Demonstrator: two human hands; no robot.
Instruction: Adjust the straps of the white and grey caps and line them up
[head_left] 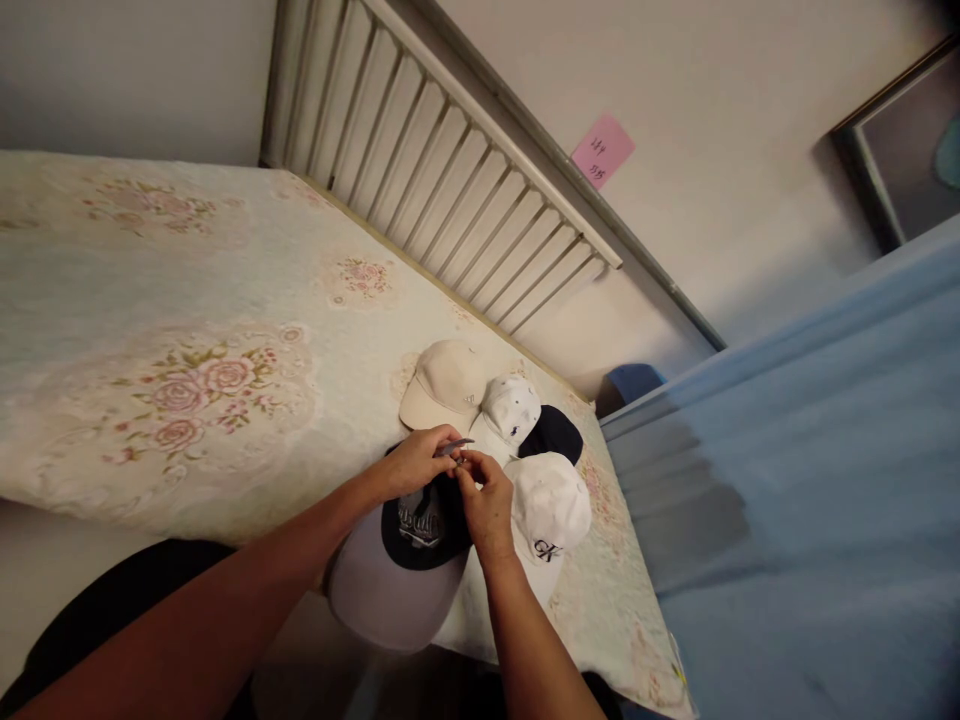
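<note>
A black cap with a grey brim [394,605] and raised lettering on its front lies below my hands, brim toward me. My left hand [420,462] pinches at the far side of this cap, where a narrow dark strip that looks like the cap's strap [456,446] sticks out past the fingers. Close against it, my right hand [486,500] pinches a small piece at the same spot, with thumb and forefinger together. Fingers hide most of what lies between the two hands. A white cap with a dark monogram [553,500] sits just right of my right hand.
Beyond my hands are a beige cap [448,375], a white cap with a small dark logo [512,408] and a black cap [555,434]. They rest on a floral-covered table [352,370]. A radiator [442,150] runs behind; a blue curtain [787,480] hangs at right.
</note>
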